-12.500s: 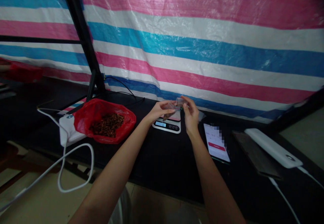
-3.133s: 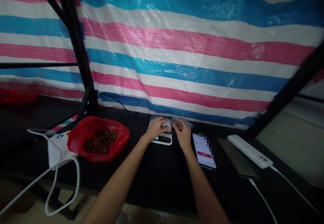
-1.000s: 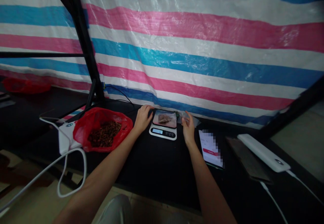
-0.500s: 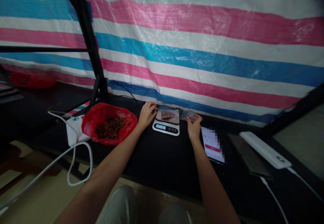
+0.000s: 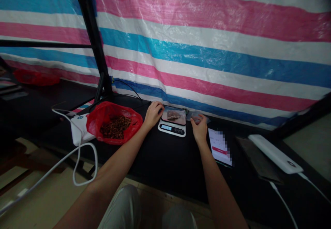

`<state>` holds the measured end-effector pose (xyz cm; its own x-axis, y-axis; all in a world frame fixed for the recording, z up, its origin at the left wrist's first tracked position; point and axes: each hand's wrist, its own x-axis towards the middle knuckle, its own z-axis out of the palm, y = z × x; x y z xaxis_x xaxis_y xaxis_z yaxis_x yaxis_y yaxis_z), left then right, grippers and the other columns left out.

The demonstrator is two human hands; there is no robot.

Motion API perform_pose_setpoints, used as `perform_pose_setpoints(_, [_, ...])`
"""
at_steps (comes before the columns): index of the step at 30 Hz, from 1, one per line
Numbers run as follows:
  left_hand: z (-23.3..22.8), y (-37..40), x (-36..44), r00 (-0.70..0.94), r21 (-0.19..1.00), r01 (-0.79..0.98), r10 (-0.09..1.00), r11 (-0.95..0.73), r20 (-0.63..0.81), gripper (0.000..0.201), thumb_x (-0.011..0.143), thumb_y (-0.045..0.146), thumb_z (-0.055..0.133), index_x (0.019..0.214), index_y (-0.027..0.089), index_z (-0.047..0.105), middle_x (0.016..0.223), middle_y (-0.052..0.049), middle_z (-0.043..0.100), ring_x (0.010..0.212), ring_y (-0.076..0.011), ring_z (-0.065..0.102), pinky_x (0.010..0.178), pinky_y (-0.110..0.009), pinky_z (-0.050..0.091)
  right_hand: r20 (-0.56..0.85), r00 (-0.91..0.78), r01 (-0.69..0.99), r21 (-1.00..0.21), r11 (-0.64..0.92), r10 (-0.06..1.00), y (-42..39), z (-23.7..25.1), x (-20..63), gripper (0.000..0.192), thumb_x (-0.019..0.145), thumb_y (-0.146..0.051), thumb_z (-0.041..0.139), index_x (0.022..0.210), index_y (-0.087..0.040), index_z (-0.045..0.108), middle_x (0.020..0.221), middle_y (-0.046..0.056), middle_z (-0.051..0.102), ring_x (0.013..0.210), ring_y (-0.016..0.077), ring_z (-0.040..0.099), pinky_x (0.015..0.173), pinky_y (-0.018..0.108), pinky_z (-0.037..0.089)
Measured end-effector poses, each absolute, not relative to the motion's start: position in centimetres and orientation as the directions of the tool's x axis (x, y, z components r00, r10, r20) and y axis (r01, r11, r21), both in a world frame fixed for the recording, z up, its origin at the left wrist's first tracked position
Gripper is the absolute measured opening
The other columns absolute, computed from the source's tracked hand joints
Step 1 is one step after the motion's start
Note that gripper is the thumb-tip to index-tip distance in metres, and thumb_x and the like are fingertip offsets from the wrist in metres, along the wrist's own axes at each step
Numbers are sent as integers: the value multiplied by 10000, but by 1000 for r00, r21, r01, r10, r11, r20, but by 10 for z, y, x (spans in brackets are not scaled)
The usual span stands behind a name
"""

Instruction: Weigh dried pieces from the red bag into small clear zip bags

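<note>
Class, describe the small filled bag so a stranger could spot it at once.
On the black table by the striped sheet sits a white scale, between the left hand and right hand. The clear bag lies on it; brown contents set the bag apart from the pale plastic at the right hand.

A filled bag (image 5: 173,115) lies on the scale (image 5: 172,130).

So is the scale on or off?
On: the scale's display is lit, pale with dark figures, though they are too small to read.
</note>
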<state>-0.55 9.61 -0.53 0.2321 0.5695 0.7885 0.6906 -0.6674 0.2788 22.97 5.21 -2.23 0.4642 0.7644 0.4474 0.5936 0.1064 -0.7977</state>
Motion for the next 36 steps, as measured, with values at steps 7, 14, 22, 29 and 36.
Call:
perform_pose_setpoints(7, [2, 87, 4, 269, 292, 651, 572, -701, 775, 91, 832, 171, 479, 863, 187, 563, 964, -51, 551, 959, -178, 482, 867, -320, 400, 488, 399, 640, -755, 146, 777, 53, -22, 230, 434, 674, -354, 582, 1077, -204, 529, 905, 64, 619, 743, 214, 559, 754, 396, 424])
perform_pose_setpoints(14, [20, 100, 35, 428, 384, 525, 626, -759, 653, 517, 786, 414, 557, 1215, 147, 453, 1239, -121, 488, 1167, -230, 428, 998, -373, 332, 507, 376, 648, -742, 171, 776, 55, -21, 226, 480, 704, -353, 566, 1150, -190, 494, 955, 76, 616, 813, 216, 555, 812, 411, 408])
perform_pose_setpoints(22, [17, 125, 61, 646, 518, 364, 611, -774, 459, 530, 689, 364, 672, 1168, 169, 553, 1214, -124, 564, 1139, -256, 500, 976, -397, 356, 571, 338, 585, -750, 308, 748, 56, -22, 227, 355, 712, -340, 567, 1025, -178, 527, 980, 98, 619, 861, 225, 583, 809, 415, 446])
perform_pose_setpoints(29, [5, 120, 64, 491, 726, 218, 716, -652, 496, 657, 614, 291, 739, 1210, 124, 519, 997, -116, 663, 897, -217, 610, 837, -365, 455, 575, 286, 493, -774, 397, 767, 56, -17, 224, 345, 729, -342, 560, 1041, -194, 570, 1045, 95, 610, 910, 223, 597, 797, 405, 494])
perform_pose_setpoints(36, [8, 104, 60, 473, 930, -154, 801, -335, 367, 684, 573, 274, 769, 1189, 101, 529, 1019, -127, 655, 886, -197, 623, 769, -305, 498, 656, 196, 491, -710, 506, 729, 40, -4, 209, 358, 811, -319, 495, 1149, -202, 473, 1133, 103, 554, 1016, 207, 554, 849, 389, 475])
